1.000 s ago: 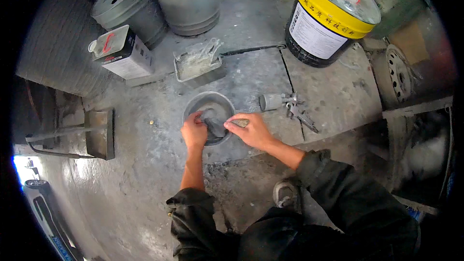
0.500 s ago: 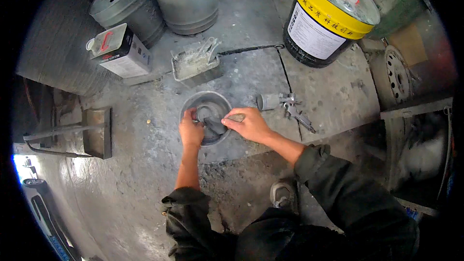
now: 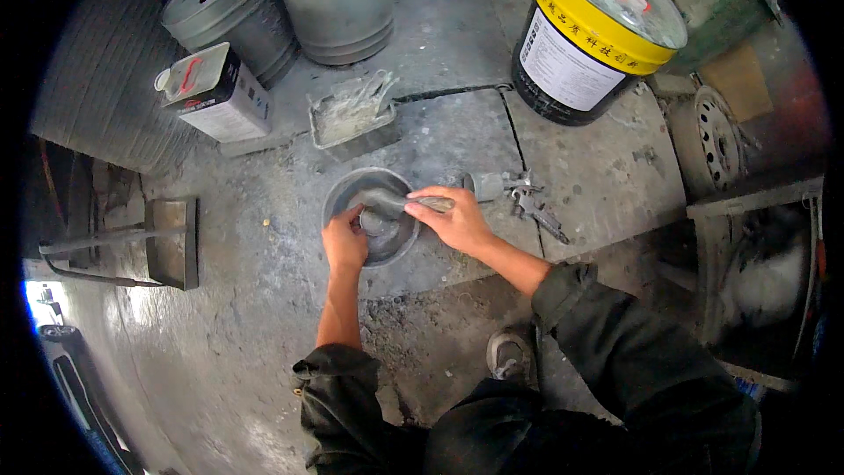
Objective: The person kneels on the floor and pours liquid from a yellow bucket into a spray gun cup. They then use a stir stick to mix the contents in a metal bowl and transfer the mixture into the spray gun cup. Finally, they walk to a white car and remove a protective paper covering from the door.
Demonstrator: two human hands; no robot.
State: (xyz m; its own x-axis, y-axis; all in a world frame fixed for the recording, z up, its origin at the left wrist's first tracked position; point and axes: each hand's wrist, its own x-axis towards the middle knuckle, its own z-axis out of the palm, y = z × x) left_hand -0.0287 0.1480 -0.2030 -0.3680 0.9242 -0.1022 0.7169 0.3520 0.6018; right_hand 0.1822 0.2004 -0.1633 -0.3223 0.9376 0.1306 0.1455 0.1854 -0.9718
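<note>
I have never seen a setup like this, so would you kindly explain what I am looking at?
There is no machine: a person works with two bare hands, seen from above by a wide fisheye camera on the head, hence the bent edges. The right hand holds what looks like a brush over a round metal bowl. The left hand grips a small round piece, blurred, inside it. Around them on the grey floor lie a spray gun, a rectangular tin, a white-and-black can and a yellow-and-black bucket.
</note>
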